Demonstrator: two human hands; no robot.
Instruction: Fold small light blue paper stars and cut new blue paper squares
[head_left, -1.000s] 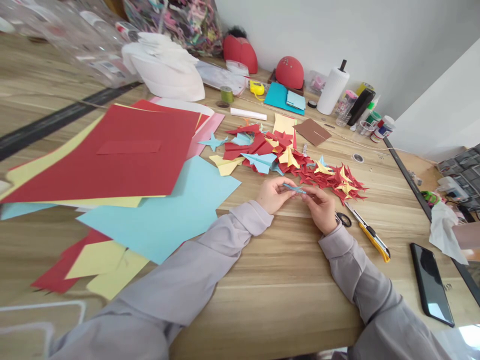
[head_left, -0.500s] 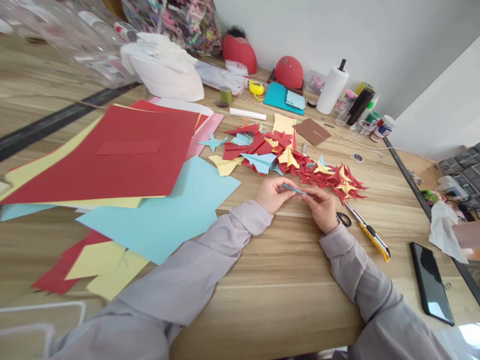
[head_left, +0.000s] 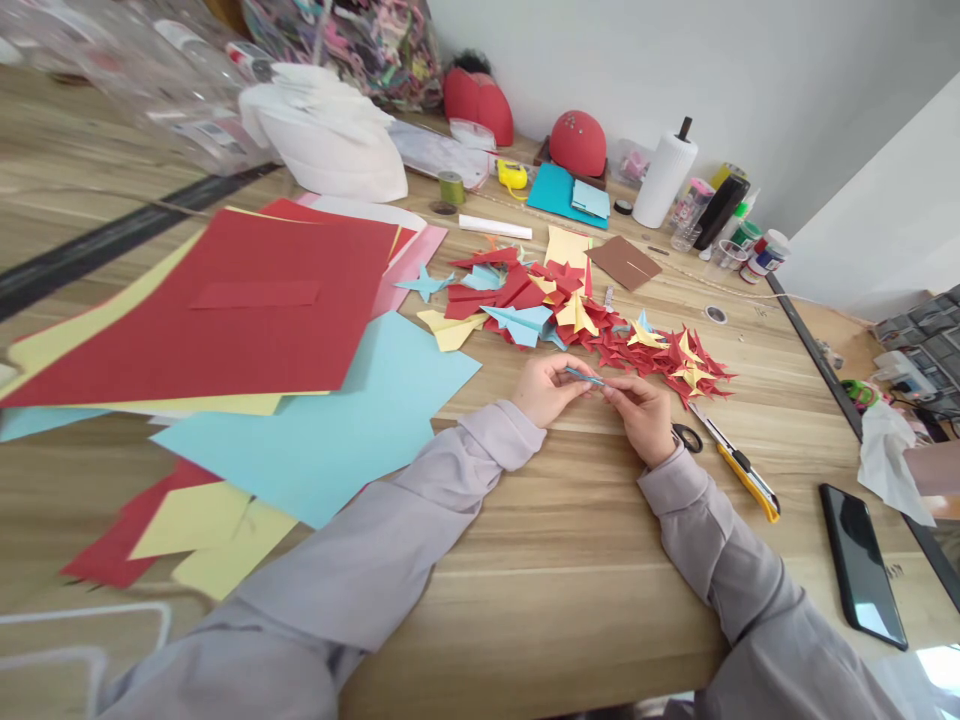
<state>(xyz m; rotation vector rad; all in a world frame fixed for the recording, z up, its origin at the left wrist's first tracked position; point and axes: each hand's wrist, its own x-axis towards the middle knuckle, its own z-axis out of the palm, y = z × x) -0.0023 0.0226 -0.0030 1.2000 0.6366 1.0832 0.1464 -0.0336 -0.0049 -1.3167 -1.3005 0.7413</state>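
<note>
A small, narrow piece of blue paper (head_left: 583, 376) is pinched between my two hands above the wooden table (head_left: 525, 590). My left hand (head_left: 546, 389) grips its left end, and my right hand (head_left: 640, 412) has the right end between thumb and fingers. Just beyond my hands lies a heap of folded red paper pieces (head_left: 525, 288), with blue and yellow ones among them. Red paper stars (head_left: 622, 350) and a few yellow ones spread to the right of the heap. The handle of black scissors (head_left: 688, 438) shows beside my right wrist.
Large red sheets (head_left: 300, 340) and a blue sheet (head_left: 337, 430) cover the left side. A yellow cutter (head_left: 750, 483) and a black phone (head_left: 862, 565) lie on the right. Bottles (head_left: 667, 180) and red domes (head_left: 578, 143) stand at the back.
</note>
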